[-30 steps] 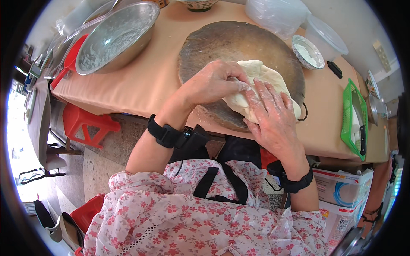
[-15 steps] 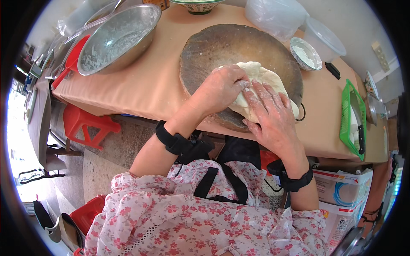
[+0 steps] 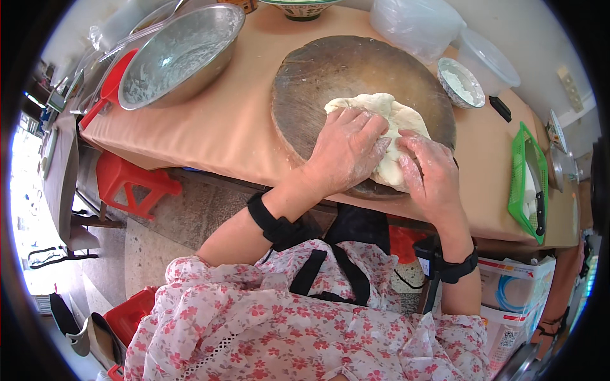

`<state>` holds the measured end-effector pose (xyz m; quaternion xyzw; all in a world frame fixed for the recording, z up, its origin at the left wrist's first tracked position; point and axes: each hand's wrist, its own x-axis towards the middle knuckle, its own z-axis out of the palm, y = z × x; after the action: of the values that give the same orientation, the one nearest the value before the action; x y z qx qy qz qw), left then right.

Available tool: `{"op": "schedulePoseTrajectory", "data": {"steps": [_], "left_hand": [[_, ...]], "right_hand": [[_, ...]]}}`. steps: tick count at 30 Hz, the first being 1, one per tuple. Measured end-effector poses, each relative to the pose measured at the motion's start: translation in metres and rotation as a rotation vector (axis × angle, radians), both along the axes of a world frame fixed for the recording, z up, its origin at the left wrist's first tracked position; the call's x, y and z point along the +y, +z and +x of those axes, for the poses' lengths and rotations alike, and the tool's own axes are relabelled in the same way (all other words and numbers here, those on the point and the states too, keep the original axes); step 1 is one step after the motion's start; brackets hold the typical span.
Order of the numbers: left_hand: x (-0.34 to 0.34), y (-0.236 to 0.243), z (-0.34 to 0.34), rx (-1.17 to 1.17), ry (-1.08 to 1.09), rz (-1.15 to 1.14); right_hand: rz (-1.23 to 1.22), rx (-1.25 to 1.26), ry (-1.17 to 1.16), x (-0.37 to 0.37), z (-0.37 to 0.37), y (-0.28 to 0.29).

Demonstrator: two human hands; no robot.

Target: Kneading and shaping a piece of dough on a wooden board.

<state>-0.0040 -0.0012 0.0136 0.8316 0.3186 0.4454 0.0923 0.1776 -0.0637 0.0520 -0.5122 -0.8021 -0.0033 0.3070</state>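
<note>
Both hands pressing dough on a round board

Overhead, head view. Pale dough [image 3: 387, 127] lies on the round wooden board [image 3: 330, 70], toward the board's 4 o'clock edge, nearest the person. Left hand [image 3: 346, 152] lies palm-down on the dough's near-left part, fingers spread and slightly bent, fingertips floured and pushing into the mass; not closed around it. Right hand [image 3: 432, 171] sits just beside, at the dough's 5 o'clock side, fingers together and curved over the dough's edge, pressing rather than gripping. The two hands nearly touch at the fingertips. Black bands on both wrists.

Board rests on a tan-covered table [image 3: 216, 127]. At the board's 9 to 10 o'clock, a large metal bowl [image 3: 181, 54] dusted with flour inside. At 2 o'clock, a small bowl of flour [image 3: 460, 81], just off the board's rim. Beyond it, at 1 o'clock, clear plastic containers [image 3: 445, 32]. At 3 o'clock, well apart near the table's right end, a green basket [image 3: 520, 184] holding a black-handled knife [image 3: 539, 203]. Red stool [image 3: 130, 184] stands on the floor below the table's near-left edge. Person wears a floral top with black straps across it.
</note>
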Motion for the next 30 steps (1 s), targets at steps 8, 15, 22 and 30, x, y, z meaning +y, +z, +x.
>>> {"op": "schedulePoseTrajectory", "data": {"steps": [8, 15, 22, 30], "left_hand": [[0.021, 0.014, 0.013, 0.248, 0.101, -0.07], [0.051, 0.034, 0.03, 0.45, 0.126, -0.302], [0.068, 0.028, 0.037, 0.522, 0.247, -0.156], [0.065, 0.04, 0.032, 0.676, 0.167, -0.503]], "right_hand": [[-0.022, 0.02, -0.124, 0.028, -0.004, -0.002], [-0.191, 0.036, -0.191, 0.069, 0.011, 0.001], [-0.192, -0.091, -0.34, 0.091, 0.02, -0.003], [-0.51, -0.076, -0.322, 0.085, 0.019, 0.014]]}}
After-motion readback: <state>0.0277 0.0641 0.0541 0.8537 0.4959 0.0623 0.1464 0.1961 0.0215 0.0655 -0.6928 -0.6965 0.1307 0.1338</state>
